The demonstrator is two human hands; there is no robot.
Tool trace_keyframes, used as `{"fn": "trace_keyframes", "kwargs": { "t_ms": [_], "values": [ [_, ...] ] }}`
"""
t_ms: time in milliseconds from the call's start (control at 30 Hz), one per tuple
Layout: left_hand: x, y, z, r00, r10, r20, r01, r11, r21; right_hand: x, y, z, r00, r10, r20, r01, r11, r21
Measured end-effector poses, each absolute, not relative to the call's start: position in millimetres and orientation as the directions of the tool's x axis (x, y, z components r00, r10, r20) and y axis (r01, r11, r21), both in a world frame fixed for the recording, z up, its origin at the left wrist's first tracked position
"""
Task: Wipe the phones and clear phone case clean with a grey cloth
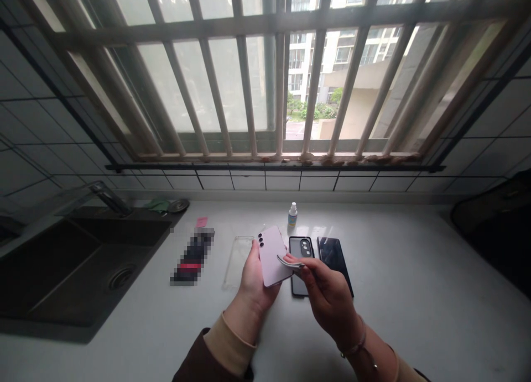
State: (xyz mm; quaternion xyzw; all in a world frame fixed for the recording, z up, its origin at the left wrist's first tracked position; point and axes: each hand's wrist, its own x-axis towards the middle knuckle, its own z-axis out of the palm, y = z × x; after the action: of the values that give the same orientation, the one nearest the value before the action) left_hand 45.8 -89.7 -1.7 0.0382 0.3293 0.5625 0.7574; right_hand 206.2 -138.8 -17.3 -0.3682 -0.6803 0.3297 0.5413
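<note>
My left hand [258,282] is wrapped round a pale pink phone [272,255], its back with three dark lenses turned up toward me. Between the fingers of my right hand [326,288] is a folded grey cloth [293,263], its edge against or just over the phone's back. Below my hands, on the counter, lies a clear phone case [237,257] to the left. A black phone case [299,242] with a camera cutout lies to the right, partly hidden by my right hand. Beside it is a dark phone [332,252], screen up.
A small white-capped bottle [292,215] stands behind the phones. To the left lie a pixelated dark item [193,257] and a pink slip [202,222]. A dark sink [83,260] with a faucet [110,198] is at far left. A barred window [277,94] rises behind the counter [394,293].
</note>
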Motion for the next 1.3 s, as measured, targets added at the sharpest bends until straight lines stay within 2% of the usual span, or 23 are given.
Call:
{"fn": "trace_keyframes", "kwargs": {
  "t_ms": [100,167,267,367,533,700,867,967,1067,1167,1300],
  "values": [
    [42,-88,3,0.155,0.875,-0.459,-0.84,0.361,0.405,204,-138,-19,-0.125,0.894,0.431,0.114,0.445,-0.888],
    [40,-87,3,0.143,0.879,-0.455,-0.855,0.341,0.39,201,-134,-24,-0.041,0.945,0.325,0.061,0.327,-0.943],
    [40,-86,1,0.098,0.895,-0.435,-0.874,0.286,0.392,194,-126,-34,0.086,0.992,0.092,-0.167,0.105,-0.98],
    [43,-86,0,0.039,0.905,-0.423,-0.866,0.242,0.438,189,-119,-41,0.096,0.995,-0.04,-0.353,-0.004,-0.936],
    [44,-86,1,-0.014,0.918,-0.396,-0.852,0.196,0.486,187,-114,-41,0.129,0.989,-0.069,-0.441,-0.005,-0.898],
    [41,-87,-1,0.0,0.917,-0.399,-0.876,0.192,0.443,194,-112,-42,0.241,0.969,-0.044,-0.363,0.048,-0.931],
    [44,-89,-2,0.027,0.936,-0.351,-0.866,0.198,0.46,195,-111,-40,0.18,0.971,-0.157,-0.433,-0.065,-0.899],
    [46,-88,-3,0.038,0.909,-0.415,-0.875,0.231,0.425,193,-114,-37,0.156,0.981,-0.113,-0.444,-0.033,-0.896],
    [47,-87,-3,0.084,0.873,-0.48,-0.89,0.282,0.358,193,-119,-32,0.124,0.992,0.02,-0.383,0.067,-0.921],
    [48,-89,-2,0.087,0.867,-0.49,-0.897,0.282,0.34,195,-123,-30,0.141,0.979,0.146,-0.244,0.178,-0.953],
    [52,-93,-4,0.052,0.891,-0.451,-0.88,0.254,0.4,197,-126,-33,0.195,0.955,0.222,-0.019,0.23,-0.973]
  ]
}}
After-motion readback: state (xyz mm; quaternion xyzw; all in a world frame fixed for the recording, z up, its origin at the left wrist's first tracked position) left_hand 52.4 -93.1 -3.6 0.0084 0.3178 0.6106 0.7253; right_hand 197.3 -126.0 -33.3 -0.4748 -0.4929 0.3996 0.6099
